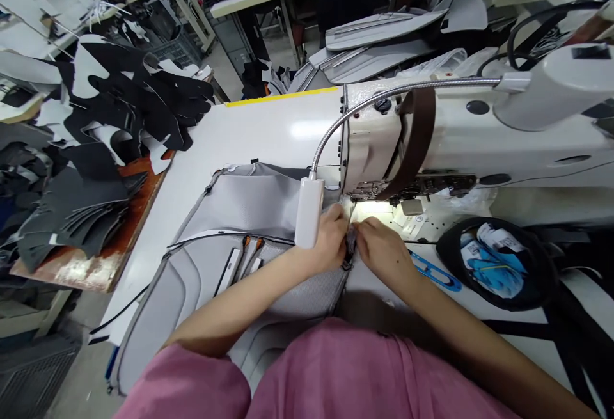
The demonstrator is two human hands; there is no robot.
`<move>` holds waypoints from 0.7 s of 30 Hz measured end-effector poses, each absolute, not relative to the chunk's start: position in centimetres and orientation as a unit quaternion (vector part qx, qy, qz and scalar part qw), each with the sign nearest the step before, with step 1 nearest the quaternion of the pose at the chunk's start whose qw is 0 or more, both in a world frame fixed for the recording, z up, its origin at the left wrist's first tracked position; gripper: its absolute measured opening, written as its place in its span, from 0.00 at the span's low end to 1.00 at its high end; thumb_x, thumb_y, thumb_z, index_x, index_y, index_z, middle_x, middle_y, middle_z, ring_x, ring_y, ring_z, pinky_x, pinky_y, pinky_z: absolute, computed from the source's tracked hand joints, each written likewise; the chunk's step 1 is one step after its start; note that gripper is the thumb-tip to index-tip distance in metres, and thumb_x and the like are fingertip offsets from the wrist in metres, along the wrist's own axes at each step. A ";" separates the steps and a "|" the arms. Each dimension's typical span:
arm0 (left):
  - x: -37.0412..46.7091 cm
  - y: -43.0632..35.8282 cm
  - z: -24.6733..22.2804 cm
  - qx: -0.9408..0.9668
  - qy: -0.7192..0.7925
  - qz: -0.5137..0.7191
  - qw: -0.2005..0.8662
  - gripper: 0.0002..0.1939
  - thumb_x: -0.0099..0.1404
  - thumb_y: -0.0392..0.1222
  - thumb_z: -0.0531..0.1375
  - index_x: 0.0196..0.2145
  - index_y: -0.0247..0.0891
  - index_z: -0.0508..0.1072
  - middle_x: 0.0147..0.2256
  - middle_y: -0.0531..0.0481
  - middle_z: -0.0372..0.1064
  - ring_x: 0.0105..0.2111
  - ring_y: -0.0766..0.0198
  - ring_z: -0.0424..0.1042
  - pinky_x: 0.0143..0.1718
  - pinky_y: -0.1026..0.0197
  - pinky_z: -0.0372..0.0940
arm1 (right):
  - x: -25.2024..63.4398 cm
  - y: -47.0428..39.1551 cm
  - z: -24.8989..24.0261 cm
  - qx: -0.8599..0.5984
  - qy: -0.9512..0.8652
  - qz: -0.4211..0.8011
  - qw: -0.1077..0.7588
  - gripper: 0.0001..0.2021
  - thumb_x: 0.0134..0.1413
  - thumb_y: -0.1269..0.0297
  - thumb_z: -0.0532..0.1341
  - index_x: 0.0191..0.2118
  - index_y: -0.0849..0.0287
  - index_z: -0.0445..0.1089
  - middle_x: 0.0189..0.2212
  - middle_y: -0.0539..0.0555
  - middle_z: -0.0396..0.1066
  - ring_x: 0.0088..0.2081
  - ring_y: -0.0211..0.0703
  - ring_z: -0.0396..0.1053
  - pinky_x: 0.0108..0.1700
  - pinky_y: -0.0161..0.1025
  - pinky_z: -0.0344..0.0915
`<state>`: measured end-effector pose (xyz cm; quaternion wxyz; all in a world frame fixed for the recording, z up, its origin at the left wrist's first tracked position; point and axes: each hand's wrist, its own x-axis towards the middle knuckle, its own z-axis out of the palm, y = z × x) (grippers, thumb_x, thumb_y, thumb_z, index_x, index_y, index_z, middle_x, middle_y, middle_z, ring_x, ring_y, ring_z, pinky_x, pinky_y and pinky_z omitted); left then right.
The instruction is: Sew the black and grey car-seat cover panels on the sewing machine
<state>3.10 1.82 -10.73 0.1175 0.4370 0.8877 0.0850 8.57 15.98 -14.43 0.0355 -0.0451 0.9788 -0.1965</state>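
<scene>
A large grey padded fabric cover (268,198) with stitched curves and dark edging lies over the left of the sewing table and down toward my lap. My left hand (332,238) is closed on its right edge, close to the sewing machine's (460,137) needle area. Opposite it, my right hand (381,246) pinches the same edge, with the fingertips of both hands nearly meeting. The bit of fabric between them is dark and bunched, mostly hidden by the fingers. A white lamp head (309,212) on a bendy metal neck hangs just over my left wrist.
Right of my right hand lie blue thread snips (434,270) and a round black container (499,264) with blue and white labels. Stacked dark cut pieces (91,214) sit on a wooden board at left. Grey panels (378,38) are piled behind the machine.
</scene>
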 end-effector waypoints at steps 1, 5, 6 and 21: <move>2.8 1.7 -10.8 0.459 0.876 0.099 0.113 0.15 0.58 0.31 0.52 0.44 0.31 0.70 0.51 0.38 0.61 0.42 0.56 0.67 0.43 0.54 0.65 | 9.0 15.8 -14.4 -0.060 0.982 -0.176 0.036 0.12 0.58 0.73 0.50 0.41 0.66 0.70 0.35 0.59 0.68 0.38 0.45 0.66 0.40 0.37 0.60; 2.2 1.9 -10.9 0.523 0.841 0.072 0.118 0.28 0.59 0.35 0.52 0.58 0.33 0.60 0.60 0.40 0.56 0.44 0.53 0.67 0.43 0.51 0.64 | 10.2 15.3 -14.5 -0.093 0.990 -0.109 0.012 0.12 0.54 0.72 0.54 0.43 0.67 0.70 0.40 0.62 0.67 0.41 0.49 0.65 0.39 0.40 0.62; 2.3 2.1 -10.9 0.515 0.847 0.060 0.120 0.28 0.59 0.37 0.52 0.58 0.32 0.60 0.60 0.40 0.56 0.43 0.52 0.67 0.41 0.51 0.64 | 10.4 15.2 -14.6 -0.095 0.991 -0.097 0.008 0.11 0.55 0.72 0.54 0.41 0.66 0.70 0.38 0.61 0.67 0.40 0.49 0.64 0.37 0.40 0.62; 1.3 3.5 -9.9 0.433 0.894 0.036 0.111 0.13 0.60 0.34 0.51 0.38 0.32 0.72 0.48 0.41 0.68 0.40 0.54 0.67 0.42 0.51 0.64 | 8.7 15.6 -15.6 -0.079 0.994 -0.049 -0.058 0.07 0.54 0.75 0.55 0.35 0.64 0.70 0.31 0.58 0.65 0.35 0.47 0.60 0.29 0.40 0.52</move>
